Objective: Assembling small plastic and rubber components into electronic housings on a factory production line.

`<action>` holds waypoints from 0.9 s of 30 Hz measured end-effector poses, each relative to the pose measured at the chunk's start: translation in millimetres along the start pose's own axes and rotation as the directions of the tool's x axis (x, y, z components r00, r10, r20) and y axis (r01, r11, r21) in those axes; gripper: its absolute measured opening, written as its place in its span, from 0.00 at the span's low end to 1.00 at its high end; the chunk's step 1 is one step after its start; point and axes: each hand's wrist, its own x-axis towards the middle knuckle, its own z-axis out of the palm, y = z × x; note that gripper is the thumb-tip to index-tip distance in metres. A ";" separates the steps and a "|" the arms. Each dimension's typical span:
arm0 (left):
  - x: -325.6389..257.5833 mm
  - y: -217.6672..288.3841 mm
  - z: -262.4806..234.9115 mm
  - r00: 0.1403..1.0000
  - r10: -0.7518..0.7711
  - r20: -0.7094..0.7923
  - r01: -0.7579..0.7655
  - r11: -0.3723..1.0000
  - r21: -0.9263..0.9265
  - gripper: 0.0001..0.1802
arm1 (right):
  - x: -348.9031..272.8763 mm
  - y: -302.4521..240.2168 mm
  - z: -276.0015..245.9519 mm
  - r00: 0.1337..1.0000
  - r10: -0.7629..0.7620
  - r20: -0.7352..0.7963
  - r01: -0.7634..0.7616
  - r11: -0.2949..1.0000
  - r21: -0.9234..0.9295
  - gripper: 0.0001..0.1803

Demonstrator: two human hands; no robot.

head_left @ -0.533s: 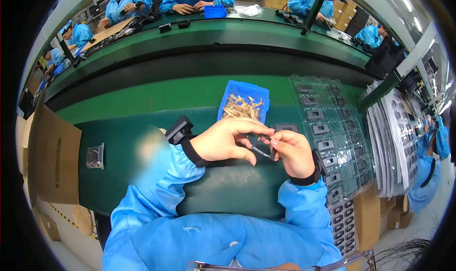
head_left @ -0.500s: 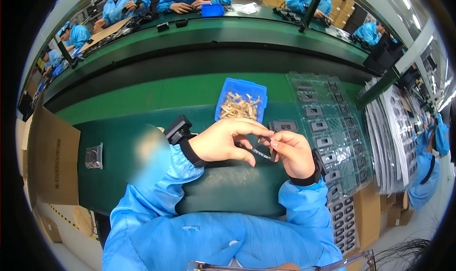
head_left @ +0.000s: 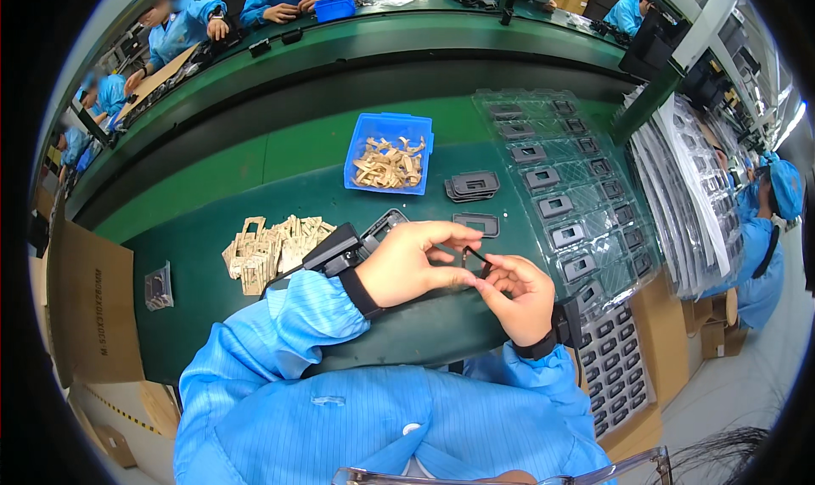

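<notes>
Both hands meet above the desk (head_left: pixel 204 281) edge: left hand (head_left: pixel 407 264) and right hand (head_left: pixel 518 294) each pinch with fingers 1 small black frame piece (head_left: pixel 477 260) between them, just below a black frame (head_left: pixel 476 223) and blue bin (head_left: pixel 390 154).

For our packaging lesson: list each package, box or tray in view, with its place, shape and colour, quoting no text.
Cardboard box: far left, flat brown panel.
Blue bin: table centre, rectangular, holding tan pieces.
Clear blister trays: right of the bin, pocketed, holding dark frames.
Small clear bag: table's left edge.
</notes>
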 end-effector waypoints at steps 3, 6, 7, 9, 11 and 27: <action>15.1 6.7 2.9 1.000 -0.005 -0.013 0.009 0.944 0.329 0.26 | -1.8 3.2 -12.3 0.986 -0.126 -0.108 0.086 0.946 -0.312 0.20; 27.3 -31.7 7.8 0.961 0.277 0.002 -0.172 0.592 0.787 0.21 | 3.0 0.6 -23.4 0.974 -0.178 -0.138 0.091 0.871 -0.482 0.19; 31.3 -39.3 12.5 0.952 0.306 0.001 -0.164 0.509 0.845 0.18 | 3.3 2.1 -26.3 0.975 -0.157 -0.155 0.063 0.873 -0.483 0.19; 25.9 -48.7 18.9 0.984 0.178 0.001 -0.101 0.555 0.826 0.14 | 1.1 6.0 -32.3 0.983 -0.141 -0.121 0.065 0.870 -0.489 0.19; 11.6 -44.0 25.8 0.989 0.144 0.028 -0.102 0.535 0.839 0.12 | 1.1 8.7 -36.8 0.987 -0.118 -0.107 0.050 0.867 -0.496 0.19; -70.8 -42.8 0.4 0.973 0.231 0.002 -0.179 0.745 0.643 0.22 | 29.9 10.6 -1.8 0.832 -0.189 0.523 0.463 0.755 -0.465 0.21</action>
